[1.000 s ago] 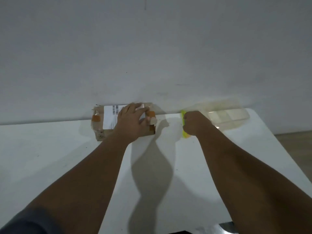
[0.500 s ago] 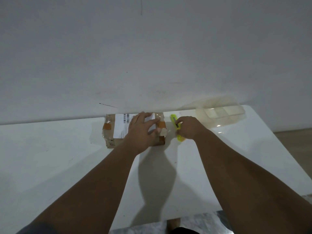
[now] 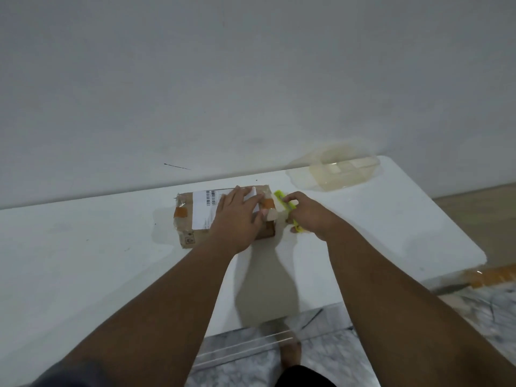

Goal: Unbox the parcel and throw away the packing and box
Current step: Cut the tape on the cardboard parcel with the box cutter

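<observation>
A small brown cardboard parcel (image 3: 192, 219) with a white barcode label and orange tape patches lies on the white table (image 3: 83, 261), near the wall. My left hand (image 3: 237, 219) presses flat on the parcel's right half, thumb over its right end. My right hand (image 3: 310, 216) is closed around a yellow-green box cutter (image 3: 282, 199), held just beside the parcel's right end with its tip pointing toward the wall.
A clear plastic tray (image 3: 340, 174) sits at the table's far right corner against the grey wall. The table's front edge runs below my forearms. Marble floor, my foot (image 3: 290, 356) and a transparent strip show beneath it. Orange tape lies on the floor at right.
My right hand has carried the cutter leftward from near the plastic tray to the parcel's right end. The left hand stays on the parcel. The camera has tilted down.
</observation>
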